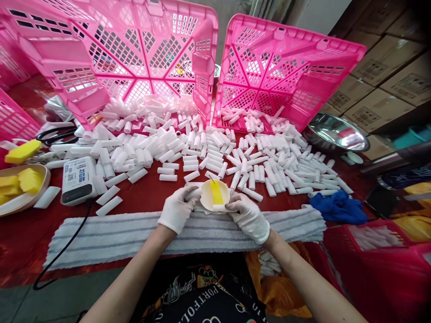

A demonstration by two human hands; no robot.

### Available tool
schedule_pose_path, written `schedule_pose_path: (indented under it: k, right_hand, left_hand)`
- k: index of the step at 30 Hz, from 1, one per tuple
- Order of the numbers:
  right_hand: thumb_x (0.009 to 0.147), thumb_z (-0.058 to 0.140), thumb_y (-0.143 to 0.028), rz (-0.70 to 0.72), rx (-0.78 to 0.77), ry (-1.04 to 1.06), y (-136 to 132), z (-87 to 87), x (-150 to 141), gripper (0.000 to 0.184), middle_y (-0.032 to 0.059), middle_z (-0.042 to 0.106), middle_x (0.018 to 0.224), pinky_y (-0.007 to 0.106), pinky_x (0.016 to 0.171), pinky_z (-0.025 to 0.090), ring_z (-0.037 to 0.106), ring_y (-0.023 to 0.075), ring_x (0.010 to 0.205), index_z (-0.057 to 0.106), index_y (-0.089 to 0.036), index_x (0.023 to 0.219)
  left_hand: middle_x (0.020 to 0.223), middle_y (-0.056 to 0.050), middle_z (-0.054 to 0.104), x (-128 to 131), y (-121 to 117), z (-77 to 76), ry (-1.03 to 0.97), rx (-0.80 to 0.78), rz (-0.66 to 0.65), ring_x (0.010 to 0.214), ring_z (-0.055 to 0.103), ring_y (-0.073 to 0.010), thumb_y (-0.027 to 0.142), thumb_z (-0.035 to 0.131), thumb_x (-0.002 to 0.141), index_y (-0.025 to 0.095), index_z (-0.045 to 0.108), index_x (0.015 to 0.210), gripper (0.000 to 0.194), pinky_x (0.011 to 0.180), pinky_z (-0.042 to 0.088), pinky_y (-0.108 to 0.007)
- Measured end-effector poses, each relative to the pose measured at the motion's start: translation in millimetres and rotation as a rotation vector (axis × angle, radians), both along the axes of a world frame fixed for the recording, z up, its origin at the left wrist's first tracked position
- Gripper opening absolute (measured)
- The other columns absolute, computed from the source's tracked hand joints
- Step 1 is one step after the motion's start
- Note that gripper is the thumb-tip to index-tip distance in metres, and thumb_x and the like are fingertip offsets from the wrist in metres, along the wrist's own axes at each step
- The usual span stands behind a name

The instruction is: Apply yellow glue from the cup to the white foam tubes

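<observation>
A small cream dish (pixel 206 197) stands between my hands, with a yellow strip (pixel 217 192) like sponge in it and a thin dark pin-like piece at its far rim. My left hand (pixel 177 208), in a white glove with dirty fingertips, is closed around a short white tube (pixel 193 193) at the dish's left. On the other side, my gloved right hand (pixel 251 217) pinches another white tube (pixel 219 207) across the dish's near rim. Loose white tubes (pixel 168 177) lie just beyond both hands. Under my wrists runs a striped towel (pixel 111 237).
Two pink crates (pixel 150 54) lie tipped behind the heap of tubes. At left are a white device (pixel 78 181) with a black cable, scissors (pixel 59 133) and a bowl (pixel 40 197) of yellow sponges. A blue cloth (pixel 338 207) and metal basin (pixel 336 132) sit at right.
</observation>
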State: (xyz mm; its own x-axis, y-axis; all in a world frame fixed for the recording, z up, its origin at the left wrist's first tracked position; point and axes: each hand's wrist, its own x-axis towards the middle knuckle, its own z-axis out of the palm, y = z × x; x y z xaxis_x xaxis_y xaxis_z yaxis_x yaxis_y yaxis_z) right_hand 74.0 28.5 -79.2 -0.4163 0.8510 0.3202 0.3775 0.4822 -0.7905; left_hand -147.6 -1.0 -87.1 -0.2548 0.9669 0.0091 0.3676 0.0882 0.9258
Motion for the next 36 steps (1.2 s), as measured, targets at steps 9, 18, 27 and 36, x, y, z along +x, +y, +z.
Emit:
schedule_pose_path:
  k: [9,18,27,36]
  right_hand:
    - [0.075,0.055,-0.055,-0.2,-0.715,0.34,-5,40.8,-2,0.039,-0.0056,0.049,0.045,0.018,0.03,0.025,0.038,0.0059,0.032,0.051,-0.017,0.079]
    - [0.077,0.051,-0.051,-0.288,-0.57,0.097,-3,57.3,-15,0.034,-0.006,0.045,0.04,0.019,0.031,0.027,0.039,0.0073,0.032,0.051,-0.019,0.069]
    - [0.084,0.039,-0.025,-0.162,0.509,-0.356,-32,39.5,-21,0.034,0.0021,0.052,0.047,0.026,0.049,0.035,0.047,0.0126,0.046,0.052,-0.021,0.052]
    - [0.085,0.038,-0.019,-0.218,0.514,-0.404,-49,44.9,1,0.032,0.001,0.049,0.047,0.028,0.049,0.031,0.044,0.0128,0.045,0.047,-0.021,0.054]
  left_hand:
    - [0.096,-0.004,0.067,14,-19,31.9,-0.12,0.024,-0.112,0.085,0.063,-0.0168,0.036,0.068,0.068,0.017,0.064,0.098,0.036,0.079,0.051,-0.026]
    - [0.09,-0.004,0.068,19,-28,46.6,-0.198,-0.104,-0.27,0.075,0.061,-0.0147,0.037,0.068,0.068,0.016,0.064,0.102,0.04,0.067,0.049,-0.022]
    - [0.059,-0.004,0.058,52,-38,51.9,0.111,-0.147,-0.159,0.054,0.051,-0.0139,0.039,0.027,0.086,0.016,0.055,0.062,0.043,0.056,0.039,-0.026]
    - [0.04,-0.001,0.042,86,-45,34.9,-0.283,-0.413,-0.265,0.037,0.04,-0.0132,0.055,0.019,0.084,0.021,0.044,0.052,0.054,0.04,0.034,-0.026]
